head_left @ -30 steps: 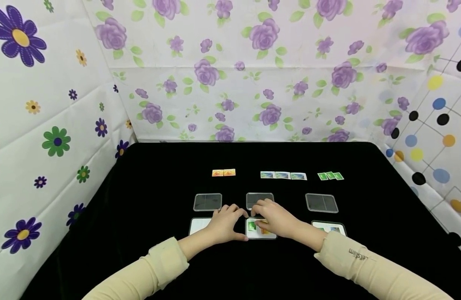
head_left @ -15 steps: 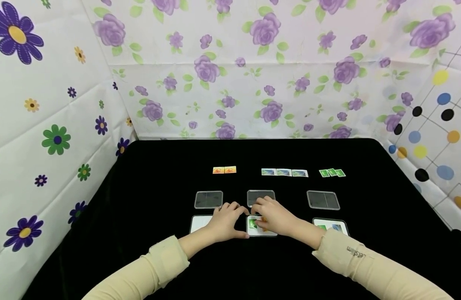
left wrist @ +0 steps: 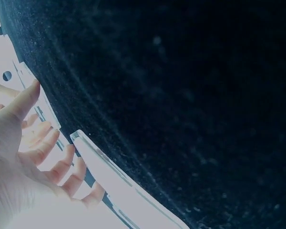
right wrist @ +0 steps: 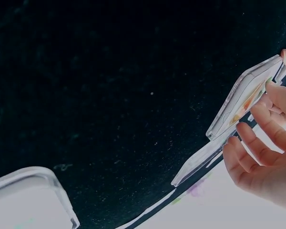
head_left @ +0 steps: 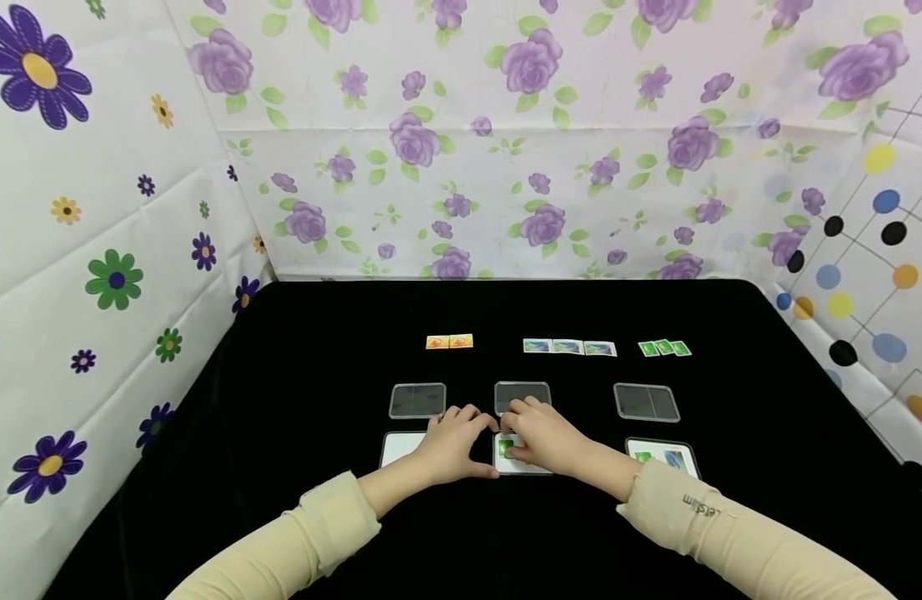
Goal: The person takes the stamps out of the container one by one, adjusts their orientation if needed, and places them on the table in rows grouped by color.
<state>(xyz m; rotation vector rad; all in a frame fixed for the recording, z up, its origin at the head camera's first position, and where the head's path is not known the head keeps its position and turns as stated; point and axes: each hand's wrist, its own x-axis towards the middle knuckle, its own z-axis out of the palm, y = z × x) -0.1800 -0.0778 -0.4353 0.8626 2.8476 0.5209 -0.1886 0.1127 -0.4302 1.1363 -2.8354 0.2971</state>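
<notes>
The middle clear plastic case (head_left: 528, 469) with a white insert lies between my hands, a green stamp (head_left: 503, 448) at its left. My left hand (head_left: 449, 450) holds this case by its left side, index fingertip at the far corner and thumb at the near one. Over the insert, my right hand (head_left: 548, 437) has its bent index finger and thumb at the green stamp's far and right edges. An orange stamp (right wrist: 243, 108) shows in the right wrist view; from the head the right hand covers it.
Left and right stand a second case (head_left: 403, 446) with white insert and a third case (head_left: 682, 454) bearing stamps. Clear lids (head_left: 418, 401) lie behind. Farther back are orange stamps (head_left: 449, 342), blue stamps (head_left: 568, 347) and green stamps (head_left: 664, 348) on black cloth.
My right hand has shifted slightly left over the middle case, now covering the orange stamp that showed earlier in the head view. The left hand stays in place.
</notes>
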